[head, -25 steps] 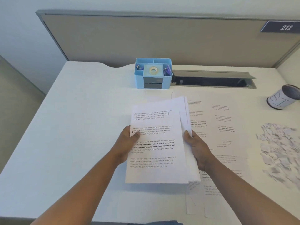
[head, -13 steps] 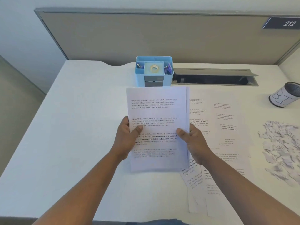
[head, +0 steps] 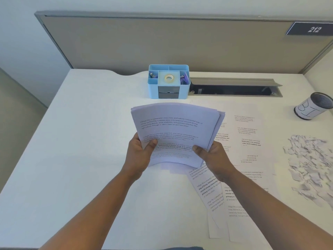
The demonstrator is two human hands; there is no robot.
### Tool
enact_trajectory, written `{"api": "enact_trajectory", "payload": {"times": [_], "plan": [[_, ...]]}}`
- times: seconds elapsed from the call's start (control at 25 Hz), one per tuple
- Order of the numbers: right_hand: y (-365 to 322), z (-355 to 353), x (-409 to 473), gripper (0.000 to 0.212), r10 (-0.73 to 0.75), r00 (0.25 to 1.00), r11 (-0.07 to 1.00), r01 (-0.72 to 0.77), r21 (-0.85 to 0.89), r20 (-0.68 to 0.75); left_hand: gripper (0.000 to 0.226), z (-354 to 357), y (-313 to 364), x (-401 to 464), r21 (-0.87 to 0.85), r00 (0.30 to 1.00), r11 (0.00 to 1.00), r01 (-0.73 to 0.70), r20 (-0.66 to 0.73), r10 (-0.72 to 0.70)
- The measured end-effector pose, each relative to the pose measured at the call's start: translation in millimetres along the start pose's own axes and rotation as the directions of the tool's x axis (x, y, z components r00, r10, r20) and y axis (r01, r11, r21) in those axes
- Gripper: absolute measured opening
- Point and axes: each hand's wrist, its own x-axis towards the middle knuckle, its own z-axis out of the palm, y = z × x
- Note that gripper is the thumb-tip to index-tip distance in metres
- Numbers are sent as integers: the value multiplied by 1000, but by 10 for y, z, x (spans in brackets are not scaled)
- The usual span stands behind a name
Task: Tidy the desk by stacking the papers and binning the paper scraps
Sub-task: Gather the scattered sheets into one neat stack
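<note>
The person holds a stack of papers [head: 175,130] upright over the desk [head: 86,145], just in front of the blue organizer [head: 169,82]. The left hand [head: 139,156] grips the stack's left edge, thumb curled over the printed front sheet and fingers hidden behind. The right hand [head: 214,157] grips the right edge the same way, thumb on the front. The stack bows toward the camera, and its lower edge looks to be at or just above the desk; contact cannot be told.

To the right of the organizer and nearer the person, loose printed sheets [head: 248,141] lie flat on the desk, some overlapping under the right forearm. Further right of the organizer, a pile of paper scraps [head: 310,168] is spread near the desk's right edge. A small bin [head: 313,106] with handwriting on its side sits tilted at the far right, beyond the scraps. Directly right of the organizer is an open cable slot [head: 234,87] with its flap raised. The organizer holds a roll of tape [head: 168,77] in its middle compartment and clips in its side compartments. Behind it stands a partition [head: 162,42] bearing a sign reading 212 [head: 313,29].
</note>
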Motion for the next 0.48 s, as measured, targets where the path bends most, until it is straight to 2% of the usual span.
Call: {"api": "enact_trajectory", "payload": {"times": [0.28, 0.36, 0.48], "plan": [[112, -92, -15, 19, 66, 998, 996, -66, -66, -10, 22, 60, -73, -18, 73, 992, 994, 77, 92, -84], [76, -211, -36, 20, 115, 993, 993, -116, -17, -18, 23, 120, -25, -9, 58, 985, 994, 95, 139, -103], [55, -461, -120, 32, 165, 985, 976, -171, 133, 49, 25, 311, -51, 5, 16, 966, 988, 153, 206, -153]]}}
